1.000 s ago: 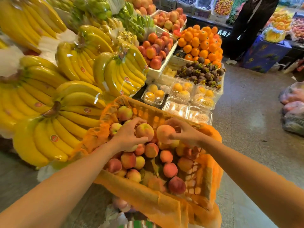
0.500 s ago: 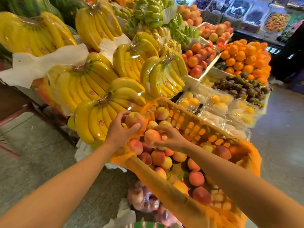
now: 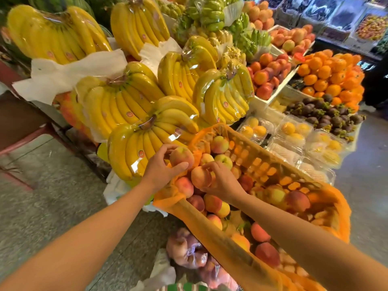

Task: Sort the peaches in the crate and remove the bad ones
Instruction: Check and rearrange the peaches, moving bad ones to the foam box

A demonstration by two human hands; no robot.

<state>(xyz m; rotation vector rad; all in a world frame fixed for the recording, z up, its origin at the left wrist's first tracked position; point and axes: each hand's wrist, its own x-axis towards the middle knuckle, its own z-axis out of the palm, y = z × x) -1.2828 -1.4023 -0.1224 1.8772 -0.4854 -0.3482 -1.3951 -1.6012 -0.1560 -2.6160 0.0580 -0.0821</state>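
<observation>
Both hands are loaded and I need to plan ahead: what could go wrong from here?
The left hand holds the left-hand peach at the crate corner, beside the wrapped bananas; a slip might send it outside to the floor. The right hand grips the right-hand peach over the pile; dropping it or squeezing hard could bruise fruit. With both hands full, good and bad ones might get mixed.

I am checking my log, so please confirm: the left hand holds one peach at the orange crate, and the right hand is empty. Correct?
Not quite. The head view shows the right hand is not empty: it grips a second peach above the orange crate. The left hand does hold one peach there.
</observation>
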